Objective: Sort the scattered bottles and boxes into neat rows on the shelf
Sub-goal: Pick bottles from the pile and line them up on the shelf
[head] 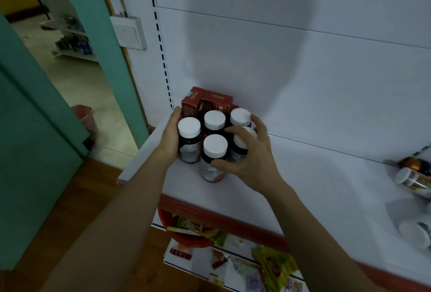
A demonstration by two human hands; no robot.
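Just the head view to go on. In the center of the frame, five dark bottles (214,119) with white caps are standing bunched on the white shelf (303,186), right in front of some red boxes (207,101) sitting against the back panel.

The left hand (171,135) is lying flat along the left side of the bunch, fingers straight and reaching the boxes, so that grip is released and just pressing. The right hand (247,154) is curling round the front right bottle (238,154), with one finger over its cap and the thumb touching the front middle bottle (215,146). That grip is grasping the bottle.

At the right edge, a couple of stray bottles (412,177) are lying on their sides, not lined up yet.

My guess is these are rigid, smooth pill bottles, lightish, tippy and a bit slick. Taking them round the body just below the cap is looking safer than pinching the cap.
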